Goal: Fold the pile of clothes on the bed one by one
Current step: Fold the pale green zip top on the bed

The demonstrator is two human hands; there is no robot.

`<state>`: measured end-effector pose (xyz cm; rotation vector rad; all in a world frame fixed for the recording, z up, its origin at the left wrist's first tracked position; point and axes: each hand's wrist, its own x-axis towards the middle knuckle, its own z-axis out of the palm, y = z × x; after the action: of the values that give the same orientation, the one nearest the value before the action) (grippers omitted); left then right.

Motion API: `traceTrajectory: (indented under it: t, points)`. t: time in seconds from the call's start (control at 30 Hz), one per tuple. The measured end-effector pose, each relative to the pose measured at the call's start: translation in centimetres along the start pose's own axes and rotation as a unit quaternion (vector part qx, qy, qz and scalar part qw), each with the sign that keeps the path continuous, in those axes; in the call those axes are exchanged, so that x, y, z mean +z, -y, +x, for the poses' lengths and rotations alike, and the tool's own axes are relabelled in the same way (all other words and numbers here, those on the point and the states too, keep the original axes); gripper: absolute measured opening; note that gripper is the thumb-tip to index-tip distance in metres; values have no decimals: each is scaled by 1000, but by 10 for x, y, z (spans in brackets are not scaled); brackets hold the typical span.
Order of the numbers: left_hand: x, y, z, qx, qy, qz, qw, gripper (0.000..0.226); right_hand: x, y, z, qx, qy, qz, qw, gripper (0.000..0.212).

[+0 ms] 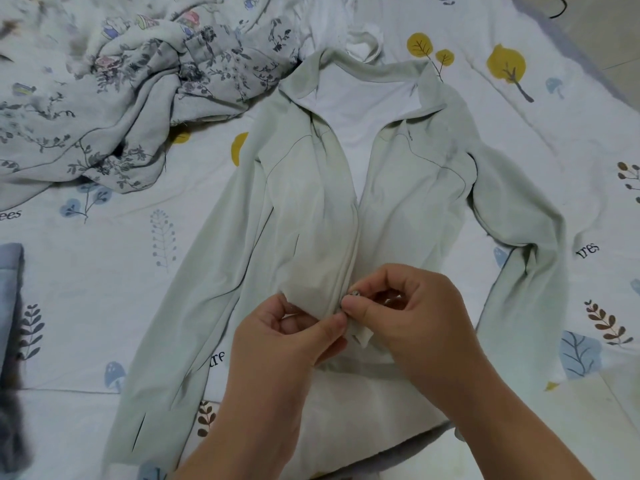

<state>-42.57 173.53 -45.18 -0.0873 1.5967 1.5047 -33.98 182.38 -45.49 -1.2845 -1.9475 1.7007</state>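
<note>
**A:** Where was the pale green zip-front jacket [311,209] relative to your hands?

**B:** It lay flat on its back on the white leaf-printed bedsheet [104,271], directly ahead of you, collar at the far end and hem nearest you. Both your hands met at the bottom of its front opening, just above the hem. Your left hand [287,341] had its fingers curled, pinching the lower edge of the left-side front panel between thumb and forefinger. Your right hand [412,313] was curled too, thumb and fingertips pinching the small metal zipper pull [354,294] where the two front edges came together. The two hands were touching or nearly so at the thumbs.

**A:** And how did the jacket look?

**B:** Soft, thin fabric, lightly creased. The front gaped open in a narrow V from the collar down to your fingers, showing a white lining inside. The collar was spread flat. Both long sleeves angled outward and down toward you, the right one bent at the elbow.

**A:** What could you count?

**B:** One jacket, two sleeves, two hands on it. One rumpled grey-white floral-print garment heap [121,98] sat at the far left, well apart from the jacket. One folded blue-grey fabric item [10,306] lay at the left edge.
</note>
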Motion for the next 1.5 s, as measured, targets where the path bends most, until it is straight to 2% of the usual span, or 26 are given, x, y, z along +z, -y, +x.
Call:
traceTrajectory:
  t: [0.13,0.23,0.3,0.37,0.43,0.5,0.57,0.63,0.67,0.73,0.77,0.9,1.1,1.17,1.27,1.37,1.43,1.5]
  points:
    - [-1,7,-2,-18,4,3,1000,22,-5,-6,23,-34,-126,-62,989,19]
    - [-9,15,-3,-50,-7,15,999,22,-21,-14,62,-10,-210,-94,973,20]
    - [-16,17,-2,-61,-38,28,997,26,-27,-16,80,7,-209,-97,973,17]
    - [-22,16,5,-21,-97,135,986,39,-27,-15,85,4,-164,-96,982,15]
    - [-20,11,16,49,-165,298,939,52,-24,-15,81,-4,-139,-92,986,13]
    - [-10,0,25,147,-200,423,872,55,-22,-16,75,-4,-133,-75,988,12]
    - [9,-7,37,194,-176,528,808,60,-20,-15,72,3,-121,-66,991,12]
    - [28,-11,52,215,-115,584,774,56,-18,-12,70,11,-95,-45,994,12]
    - [36,-13,61,222,-74,587,775,48,-17,-9,70,15,-82,-27,996,12]
    - [46,-15,75,230,-9,541,809,22,-17,-6,69,18,-61,-2,998,13]
    - [49,-17,80,230,1,515,826,17,-18,-5,70,16,-56,0,998,12]
    - [47,-15,92,235,9,479,846,25,-22,-6,78,-14,-59,-45,997,12]
    - [33,-17,93,159,54,408,897,23,-37,-4,138,-28,-136,-103,985,10]
    - [25,-20,92,127,95,411,898,25,-45,1,165,-25,-163,-100,981,16]
    - [19,-27,95,84,145,458,873,31,-52,8,193,-27,-195,-78,977,20]
    - [28,-33,107,85,126,491,858,22,-52,10,202,-37,-177,-36,983,24]
    - [45,-35,121,110,74,465,875,19,-52,10,199,-36,-160,-8,986,22]
    - [68,-38,138,142,34,428,892,28,-53,10,194,-45,-134,-2,990,19]
